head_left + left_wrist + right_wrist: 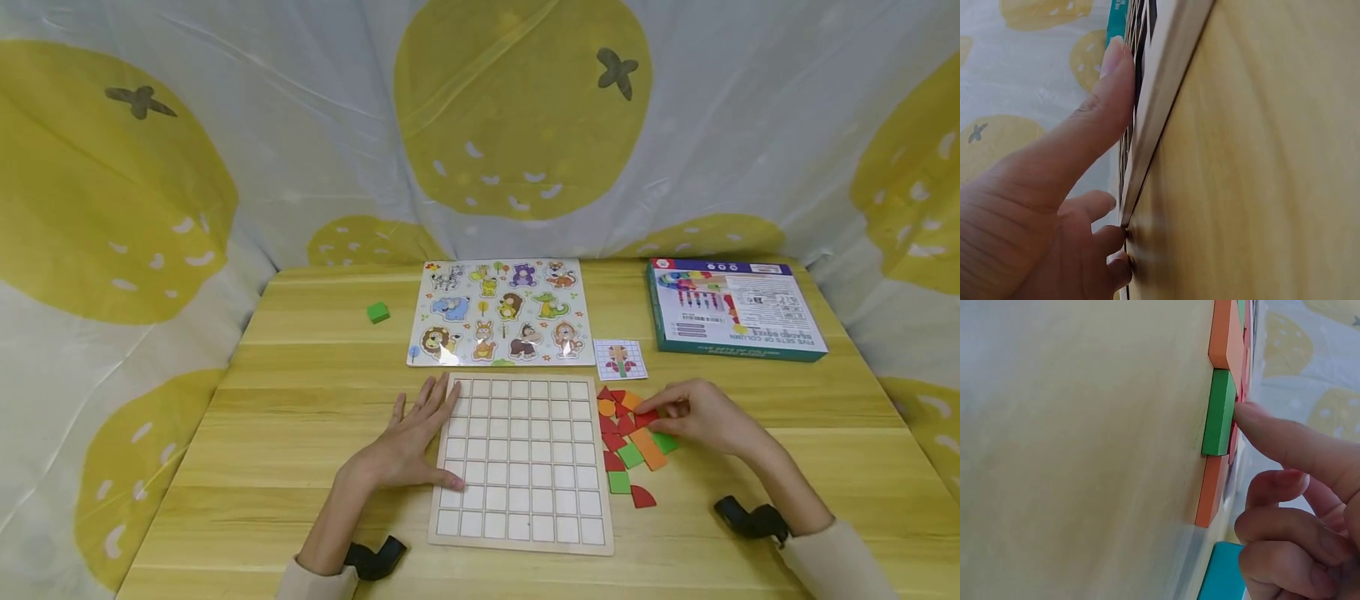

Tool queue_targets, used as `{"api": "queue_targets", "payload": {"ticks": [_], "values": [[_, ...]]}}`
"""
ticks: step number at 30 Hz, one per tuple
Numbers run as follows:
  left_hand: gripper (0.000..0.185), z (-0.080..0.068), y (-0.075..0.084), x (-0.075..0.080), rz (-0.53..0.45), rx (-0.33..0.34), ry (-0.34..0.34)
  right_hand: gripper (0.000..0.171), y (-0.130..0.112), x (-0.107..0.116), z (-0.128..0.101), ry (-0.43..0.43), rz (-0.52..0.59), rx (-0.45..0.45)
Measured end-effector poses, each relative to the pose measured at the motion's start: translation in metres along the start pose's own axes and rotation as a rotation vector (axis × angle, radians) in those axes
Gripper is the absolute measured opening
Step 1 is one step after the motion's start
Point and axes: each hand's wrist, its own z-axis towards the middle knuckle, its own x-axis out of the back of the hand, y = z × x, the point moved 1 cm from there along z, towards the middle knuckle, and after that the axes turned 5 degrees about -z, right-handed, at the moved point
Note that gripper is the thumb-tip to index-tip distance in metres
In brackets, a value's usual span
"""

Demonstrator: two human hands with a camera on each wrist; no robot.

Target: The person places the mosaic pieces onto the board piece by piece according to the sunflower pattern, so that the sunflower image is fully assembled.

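The red piece (647,418) was small and flat, and I saw it pinched in the fingertips of the right hand (701,417), at the top of a loose pile (628,442) of red, orange and green tiles just right of the grid board (521,462). The board was pale wood with empty white squares. The left hand (408,442) lay flat, fingers straight, pressing the board's left edge on the worktop (300,400).
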Motion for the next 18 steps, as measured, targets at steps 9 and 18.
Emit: {"api": "queue_targets", "payload": {"ticks": [9,18], "values": [[0.136,0.001,-0.0006,-0.0011,0.002,0.023,-0.004,0.02,-0.0016,-0.001,0.0066,-0.07,0.028,-0.038],[0.136,0.0008,-0.0007,-0.002,0.01,0.026,0.005,0.019,0.0002,-0.0019,0.0067,-0.083,0.028,-0.03]]}}
